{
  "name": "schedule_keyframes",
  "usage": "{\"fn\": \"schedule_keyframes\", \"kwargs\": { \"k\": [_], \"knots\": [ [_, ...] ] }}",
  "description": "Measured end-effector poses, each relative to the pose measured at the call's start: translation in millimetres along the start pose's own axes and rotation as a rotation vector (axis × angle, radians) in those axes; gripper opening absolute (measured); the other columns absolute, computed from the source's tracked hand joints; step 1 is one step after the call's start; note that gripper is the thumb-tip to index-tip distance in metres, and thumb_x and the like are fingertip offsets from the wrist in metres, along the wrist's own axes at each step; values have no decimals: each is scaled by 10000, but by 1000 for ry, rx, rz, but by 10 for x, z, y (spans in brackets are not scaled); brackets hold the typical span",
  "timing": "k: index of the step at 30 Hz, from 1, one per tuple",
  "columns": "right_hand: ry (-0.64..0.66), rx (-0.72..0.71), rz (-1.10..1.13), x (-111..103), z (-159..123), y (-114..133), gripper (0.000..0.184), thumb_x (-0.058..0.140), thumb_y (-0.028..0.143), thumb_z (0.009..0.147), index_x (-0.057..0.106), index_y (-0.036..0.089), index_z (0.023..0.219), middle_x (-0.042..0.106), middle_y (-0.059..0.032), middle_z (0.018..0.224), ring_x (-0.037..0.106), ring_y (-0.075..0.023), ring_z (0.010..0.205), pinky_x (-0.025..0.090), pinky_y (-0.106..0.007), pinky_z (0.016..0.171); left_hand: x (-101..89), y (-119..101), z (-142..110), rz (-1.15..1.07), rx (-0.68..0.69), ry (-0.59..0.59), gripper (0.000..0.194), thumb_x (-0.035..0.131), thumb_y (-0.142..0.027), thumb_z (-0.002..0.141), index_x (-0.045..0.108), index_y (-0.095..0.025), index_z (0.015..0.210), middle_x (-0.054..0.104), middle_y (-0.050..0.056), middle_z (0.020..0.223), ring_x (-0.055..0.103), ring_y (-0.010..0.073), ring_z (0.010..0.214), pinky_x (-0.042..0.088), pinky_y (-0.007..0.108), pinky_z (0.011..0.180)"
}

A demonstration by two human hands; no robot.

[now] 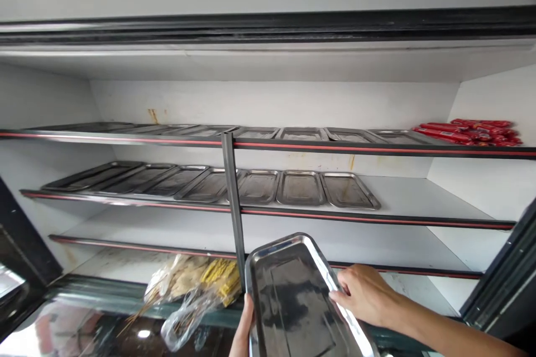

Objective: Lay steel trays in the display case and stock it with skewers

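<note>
A shiny rectangular metal tray (293, 295) is held up in front of the shelves, tilted, its lower end cut off by the frame. My left hand (243, 329) grips its left edge; only the thumb side shows. On the right edge, my right hand (362, 295) is closed, thumb over the rim and fingers curled behind. Behind it, similar metal trays (300, 187) lie side by side along the second shelf, ending at a tray (349, 191) on the right. The top shelf carries another row of trays (304, 134).
Red packaged sticks (473, 132) are piled at the top shelf's right end. Plastic bags with skewered yellow and pale food (221, 279) sit low, left of centre. A dark upright post (232, 201) divides the shelf front. The shelves have black edges with red stripes (377, 216).
</note>
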State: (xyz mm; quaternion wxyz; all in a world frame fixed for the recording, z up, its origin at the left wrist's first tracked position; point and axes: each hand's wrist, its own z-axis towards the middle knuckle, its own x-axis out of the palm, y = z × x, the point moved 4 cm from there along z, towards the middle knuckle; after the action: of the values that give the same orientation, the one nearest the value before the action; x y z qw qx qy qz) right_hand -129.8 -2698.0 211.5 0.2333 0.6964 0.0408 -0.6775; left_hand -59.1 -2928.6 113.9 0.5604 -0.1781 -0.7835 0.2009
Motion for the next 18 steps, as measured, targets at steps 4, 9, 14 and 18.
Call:
{"fn": "schedule_keyframes", "kwargs": {
  "k": [4, 9, 14, 18],
  "knots": [
    [-7, 98, 1, -66, -3, -45, 430, 570, 359, 758, 280, 208, 478, 332, 10, 457, 242, -112, 459, 197, -315, 520, 19, 32, 68, -93, -145, 46, 649, 599, -429, 900, 449, -103, 1442, 688, 170, 1211, 572, 338, 1227, 457, 459, 1066],
    [-71, 226, 550, -203, -176, -259, 330, 545, 449, 767, 399, 199, 607, 382, 48, 539, 330, -90, 525, 230, -238, 495, 127, 314, 62, -50, -490, 64, 683, 617, -537, 851, 551, -86, 1360, 738, 208, 1046, 676, 401, 1027, 518, 563, 952],
    [-189, 289, 777, -729, -323, -782, 414, 685, 544, 670, 490, 180, 632, 482, 44, 551, 416, -80, 504, 295, -200, 461, 318, 542, 140, -36, -591, 130, 611, 563, -532, 889, 595, -105, 1326, 747, 209, 1003, 671, 415, 1027, 512, 576, 948],
    [-350, 369, 970, -1284, -240, -1645, 387, 771, 487, 676, 533, 182, 704, 592, 10, 592, 526, -106, 498, 397, -203, 452, 490, 726, 219, 79, -442, 67, 590, 594, -470, 892, 566, -102, 1352, 749, 185, 1027, 676, 397, 1033, 523, 546, 947]
  ]
}}
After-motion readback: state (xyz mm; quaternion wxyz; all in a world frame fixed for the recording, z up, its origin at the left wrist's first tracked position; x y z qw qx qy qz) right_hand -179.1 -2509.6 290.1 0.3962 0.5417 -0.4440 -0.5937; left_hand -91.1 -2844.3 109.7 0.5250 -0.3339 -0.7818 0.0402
